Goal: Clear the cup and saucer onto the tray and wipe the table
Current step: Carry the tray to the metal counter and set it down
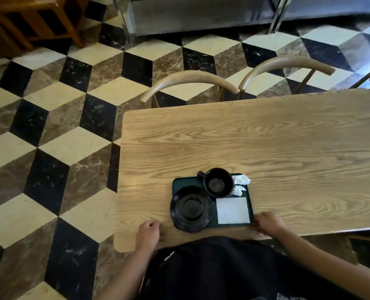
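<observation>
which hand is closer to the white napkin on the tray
Right. The right hand sits at the tray's near right corner, just beside the flat white napkin. The left hand rests on the table beyond the saucer.

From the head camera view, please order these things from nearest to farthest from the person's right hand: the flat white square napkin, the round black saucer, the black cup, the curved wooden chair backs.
1. Flat white square napkin, just left of the right hand, on the dark green tray.
2. Round black saucer, over the tray's left edge.
3. Black cup, at the tray's far side.
4. Curved wooden chair backs, beyond the table.

Saucer and cup are nearly too close to call.
</observation>
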Tool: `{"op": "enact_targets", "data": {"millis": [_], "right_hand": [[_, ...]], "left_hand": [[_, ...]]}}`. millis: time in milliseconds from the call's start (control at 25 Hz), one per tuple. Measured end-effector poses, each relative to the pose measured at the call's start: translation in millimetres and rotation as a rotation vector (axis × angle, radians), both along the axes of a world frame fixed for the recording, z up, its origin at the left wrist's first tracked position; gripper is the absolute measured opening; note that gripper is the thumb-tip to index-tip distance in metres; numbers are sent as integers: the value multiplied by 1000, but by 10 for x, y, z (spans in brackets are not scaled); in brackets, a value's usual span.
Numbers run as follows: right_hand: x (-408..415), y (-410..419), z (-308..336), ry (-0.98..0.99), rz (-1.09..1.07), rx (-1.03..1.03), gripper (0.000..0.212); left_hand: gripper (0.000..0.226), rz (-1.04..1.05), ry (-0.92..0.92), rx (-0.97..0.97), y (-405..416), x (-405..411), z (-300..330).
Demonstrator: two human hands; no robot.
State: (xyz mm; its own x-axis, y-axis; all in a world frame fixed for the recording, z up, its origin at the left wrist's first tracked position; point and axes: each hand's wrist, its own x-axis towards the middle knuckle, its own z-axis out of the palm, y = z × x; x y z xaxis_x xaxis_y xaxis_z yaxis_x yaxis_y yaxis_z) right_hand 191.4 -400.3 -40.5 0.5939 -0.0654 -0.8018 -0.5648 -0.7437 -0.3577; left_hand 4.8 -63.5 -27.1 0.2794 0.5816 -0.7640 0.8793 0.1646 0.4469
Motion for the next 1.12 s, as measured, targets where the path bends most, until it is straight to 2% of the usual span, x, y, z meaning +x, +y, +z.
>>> {"op": "enact_targets", "data": {"millis": [120,280,560,880,1120], "right_hand": [[92,141,-23,-55,-58,-23,30],[211,263,-76,-90,-104,37,29],[451,350,-139,-23,-457,268,28],[480,314,-237,42,-441,384,30],[440,364,-232,25,-485,423,25]], "left_hand": [[25,210,-84,-183,183,338,22],[25,300,-124,-306,220,695,12],[33,333,-122,-287,90,977,-109],[36,358,-74,-232,-17,1042,-146],[17,410,-115,-165,-73,968,-99]]}}
